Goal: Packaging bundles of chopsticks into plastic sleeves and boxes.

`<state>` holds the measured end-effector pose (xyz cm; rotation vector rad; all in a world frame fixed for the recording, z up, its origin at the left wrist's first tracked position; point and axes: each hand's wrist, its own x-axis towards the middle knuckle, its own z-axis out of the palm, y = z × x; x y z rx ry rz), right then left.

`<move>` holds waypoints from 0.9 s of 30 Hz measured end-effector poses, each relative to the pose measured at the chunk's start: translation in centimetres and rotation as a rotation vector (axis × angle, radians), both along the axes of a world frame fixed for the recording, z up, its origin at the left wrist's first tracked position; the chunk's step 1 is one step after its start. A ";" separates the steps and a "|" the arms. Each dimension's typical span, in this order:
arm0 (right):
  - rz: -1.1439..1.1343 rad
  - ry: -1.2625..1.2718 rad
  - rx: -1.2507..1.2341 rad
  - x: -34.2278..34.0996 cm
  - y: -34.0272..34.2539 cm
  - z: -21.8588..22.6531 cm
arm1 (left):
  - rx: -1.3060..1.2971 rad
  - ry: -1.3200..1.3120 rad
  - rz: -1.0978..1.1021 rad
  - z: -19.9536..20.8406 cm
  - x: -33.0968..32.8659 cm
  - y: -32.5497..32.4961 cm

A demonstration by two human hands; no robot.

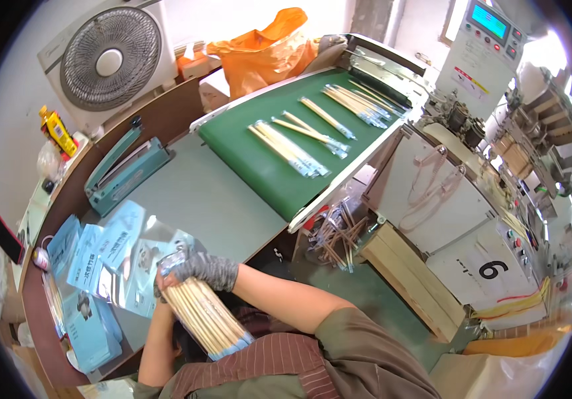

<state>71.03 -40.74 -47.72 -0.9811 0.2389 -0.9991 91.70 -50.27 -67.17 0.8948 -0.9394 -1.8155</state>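
A thick bundle of wrapped chopsticks (209,319), pale with blue wrapper ends, slants down in front of my apron. My right hand (207,268), in a grey knitted glove, is closed around the bundle's upper end. At the same end my left hand (164,282) grips from the left side; most of its fingers are hidden behind the chopsticks. Just beyond my hands lie light-blue printed plastic bags (110,249), overlapping on the grey table (216,193). More of these bags are stacked at the table's near left.
A green conveyor belt (246,159) carries several wrapped chopsticks (289,149). A teal bag sealer (126,169) stands at the back left, below a fan (110,63). Right of the belt is a white machine (432,193); loose chopsticks (339,229) fill a container below. A wooden box (412,282) sits beside it.
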 end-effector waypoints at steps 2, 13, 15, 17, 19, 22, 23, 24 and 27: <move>-0.071 0.057 -0.106 -1.4 -0.5 0.3 | 0.036 0.121 -0.108 5.5 -3.6 1.1; -0.189 0.398 0.095 1.4 -4.3 -5.6 | -0.391 -0.765 0.326 13.3 -2.4 4.0; -0.315 0.515 -0.031 2.8 -5.3 -7.7 | -0.791 -1.003 0.431 17.8 -5.8 7.2; -0.262 0.419 0.166 1.8 -2.6 -5.5 | -1.084 -1.112 0.336 17.4 -5.5 8.6; -0.220 0.316 0.357 1.1 -0.8 -5.1 | -1.428 -1.098 0.198 17.7 -5.5 10.1; -0.383 0.116 0.226 1.9 1.8 -7.7 | -1.242 -1.062 0.136 18.1 -4.5 12.0; -0.341 0.074 0.335 1.9 2.4 -8.3 | -1.197 -1.005 0.155 17.9 -4.6 12.1; -0.300 0.031 0.442 2.0 3.0 -8.8 | -1.189 -1.009 0.153 17.1 -4.4 12.6; -0.260 0.111 0.500 0.9 6.0 -6.0 | -0.912 -0.851 0.168 15.0 -3.2 14.7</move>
